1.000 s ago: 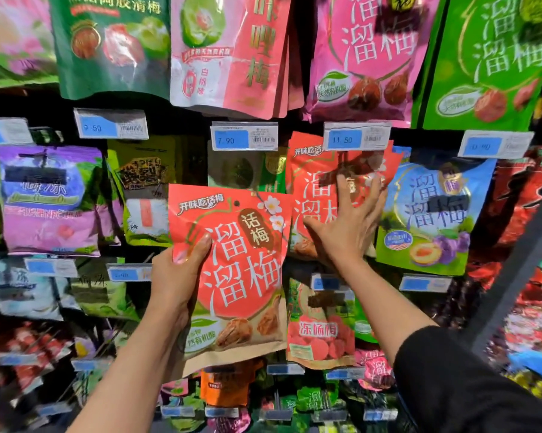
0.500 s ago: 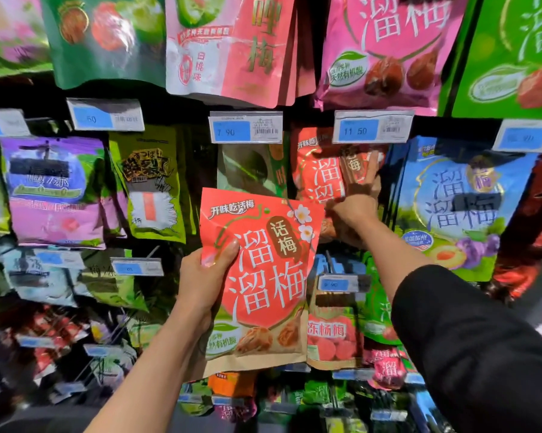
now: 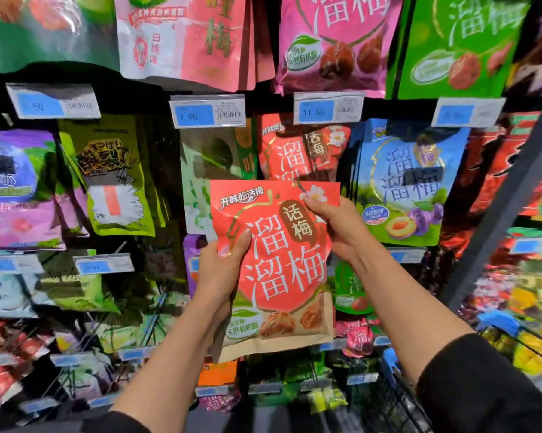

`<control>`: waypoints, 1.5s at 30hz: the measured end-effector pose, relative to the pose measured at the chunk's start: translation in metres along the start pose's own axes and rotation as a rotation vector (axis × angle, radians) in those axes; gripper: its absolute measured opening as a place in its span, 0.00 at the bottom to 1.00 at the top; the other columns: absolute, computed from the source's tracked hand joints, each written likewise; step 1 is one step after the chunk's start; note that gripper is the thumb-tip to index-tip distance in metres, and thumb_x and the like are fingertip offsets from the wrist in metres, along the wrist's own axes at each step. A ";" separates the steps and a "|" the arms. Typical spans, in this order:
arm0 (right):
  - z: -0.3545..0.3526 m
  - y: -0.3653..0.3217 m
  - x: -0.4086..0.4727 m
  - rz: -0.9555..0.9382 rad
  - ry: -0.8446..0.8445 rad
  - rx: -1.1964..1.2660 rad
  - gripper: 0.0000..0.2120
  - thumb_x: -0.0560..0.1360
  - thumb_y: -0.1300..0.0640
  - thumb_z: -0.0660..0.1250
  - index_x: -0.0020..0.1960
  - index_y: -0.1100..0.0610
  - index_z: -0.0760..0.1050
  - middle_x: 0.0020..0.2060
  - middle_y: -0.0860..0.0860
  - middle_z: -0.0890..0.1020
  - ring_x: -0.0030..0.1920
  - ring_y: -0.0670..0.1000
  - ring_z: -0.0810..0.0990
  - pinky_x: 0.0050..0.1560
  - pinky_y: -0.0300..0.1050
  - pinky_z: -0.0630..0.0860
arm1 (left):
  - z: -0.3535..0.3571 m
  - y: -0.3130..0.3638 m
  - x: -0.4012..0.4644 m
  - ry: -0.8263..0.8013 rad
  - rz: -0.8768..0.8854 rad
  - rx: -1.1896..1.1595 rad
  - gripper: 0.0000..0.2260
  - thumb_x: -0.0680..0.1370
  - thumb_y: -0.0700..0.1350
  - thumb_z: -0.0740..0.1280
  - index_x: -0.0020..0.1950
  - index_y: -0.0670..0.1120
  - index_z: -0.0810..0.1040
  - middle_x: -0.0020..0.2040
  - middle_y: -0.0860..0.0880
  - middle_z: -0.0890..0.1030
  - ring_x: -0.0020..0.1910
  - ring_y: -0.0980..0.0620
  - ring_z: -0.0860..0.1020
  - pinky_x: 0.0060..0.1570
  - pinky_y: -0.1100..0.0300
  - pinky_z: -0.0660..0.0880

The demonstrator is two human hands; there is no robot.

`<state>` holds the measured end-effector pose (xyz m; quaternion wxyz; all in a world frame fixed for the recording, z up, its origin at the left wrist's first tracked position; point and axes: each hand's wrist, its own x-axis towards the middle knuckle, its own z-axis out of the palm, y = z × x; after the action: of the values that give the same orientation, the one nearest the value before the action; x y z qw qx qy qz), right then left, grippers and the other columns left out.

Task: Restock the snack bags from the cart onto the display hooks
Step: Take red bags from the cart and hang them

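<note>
Red snack bag (image 3: 274, 267) held upright in front of the display, between both hands. Left hand (image 3: 219, 276): grip closed on the bag's lower left edge, thumb across the front face. Right hand (image 3: 341, 229): grip pinches the upper right corner. Matching red bags (image 3: 294, 148) hang just above the right hand, under the 11.50 price tag (image 3: 327, 111). Blue cart handle (image 3: 497, 320) lies to the lower right of the right hand.
</note>
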<state>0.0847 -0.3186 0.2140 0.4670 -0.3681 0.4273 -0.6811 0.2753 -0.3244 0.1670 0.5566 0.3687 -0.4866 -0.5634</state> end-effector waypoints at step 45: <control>0.004 0.004 0.085 -0.486 0.365 -1.522 0.35 0.66 0.34 0.71 0.66 0.52 0.72 0.67 0.64 0.66 0.73 0.66 0.55 0.69 0.64 0.59 | 0.053 -0.011 0.055 -0.114 0.096 0.522 0.26 0.78 0.36 0.65 0.75 0.47 0.63 0.74 0.48 0.65 0.73 0.49 0.64 0.69 0.61 0.61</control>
<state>0.0644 -0.4011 0.2200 -0.1483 -0.5500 0.7501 -0.3360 0.2155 -0.3720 0.1765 0.4404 0.4438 -0.6631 -0.4116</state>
